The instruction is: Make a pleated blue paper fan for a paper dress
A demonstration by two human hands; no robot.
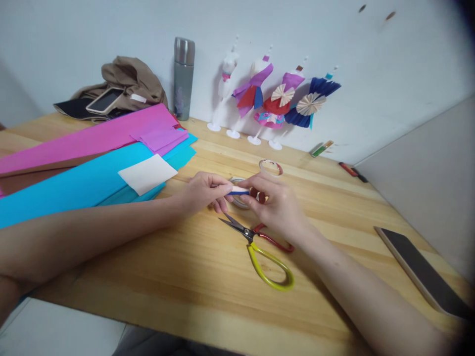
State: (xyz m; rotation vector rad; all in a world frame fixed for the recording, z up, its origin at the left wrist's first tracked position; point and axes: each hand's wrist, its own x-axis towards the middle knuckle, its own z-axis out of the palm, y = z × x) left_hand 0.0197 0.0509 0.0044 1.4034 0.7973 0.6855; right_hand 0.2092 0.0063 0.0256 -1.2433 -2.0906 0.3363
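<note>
Bench (pixel 166 291), pale wood, one, bearing all items below.
Paper sheets (pixel 100 173), pink, blue, brown and teal, overlapping, at left.
Brown cloth heap (pixel 137 79), far left, against the wall.
Dress stands (pixel 253 96), four, white, upright in a row along the wall; three dressed in coloured paper.
Bottle (pixel 184 79), grey with metallic cap, upright, left of the stands.
Dark flat device (pixel 423 272), lying at the right edge.
Scissors (pixel 248 235), one yellow and one red handle, blades slightly parted, lying just below the hands.
Left hand (pixel 208 193): grip pinched on the strip's left end.
Right hand (pixel 278 200): grip pinched on its right end.
Pale card (pixel 147 173), on the sheets.
Tape ring (pixel 239 205), on the bench behind the hands.
Strip (pixel 239 192), narrow, white and blue, held between both hands above the bench.
</note>
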